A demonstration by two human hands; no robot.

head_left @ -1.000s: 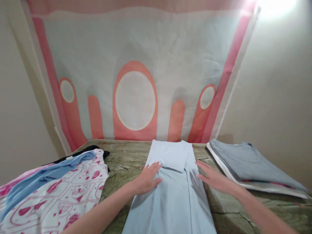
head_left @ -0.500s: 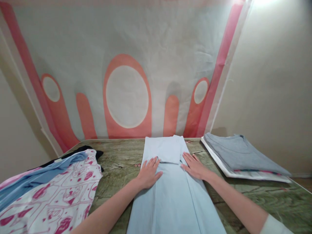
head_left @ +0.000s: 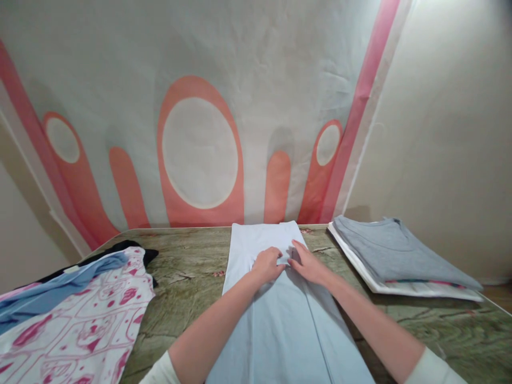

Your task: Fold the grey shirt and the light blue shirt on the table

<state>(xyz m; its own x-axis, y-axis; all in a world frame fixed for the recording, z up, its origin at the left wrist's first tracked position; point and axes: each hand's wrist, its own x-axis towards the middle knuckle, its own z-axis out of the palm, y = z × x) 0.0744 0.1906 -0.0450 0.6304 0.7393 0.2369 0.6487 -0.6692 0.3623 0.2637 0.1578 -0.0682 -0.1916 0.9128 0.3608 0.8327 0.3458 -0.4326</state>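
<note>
A light blue garment (head_left: 286,330) lies in a long strip down the middle of the table, its sides folded inward along lengthwise creases. Near its far end a paler folded flap (head_left: 256,240) crosses it. My left hand (head_left: 269,268) rests on the cloth at the flap's near edge, fingers bent and thumb apart from them. Facing it, my right hand (head_left: 309,265) touches the same area with fingers and thumb spread. Only a small gap separates the two thumbs. The cloth right under both palms is hidden.
On the right sits a stack with a folded grey T-shirt (head_left: 392,245) over white cloth (head_left: 424,293). Loose clothes lie at left: a white garment with pink print (head_left: 100,320), a blue one (head_left: 68,290) and a black one (head_left: 150,258). A printed backdrop (head_left: 256,96) hangs behind the wood-patterned tabletop (head_left: 192,261).
Both hands have moved inward, from flat on the garment's two sides to close together at its middle. My fingers are more bent now. The view has shifted slightly.
</note>
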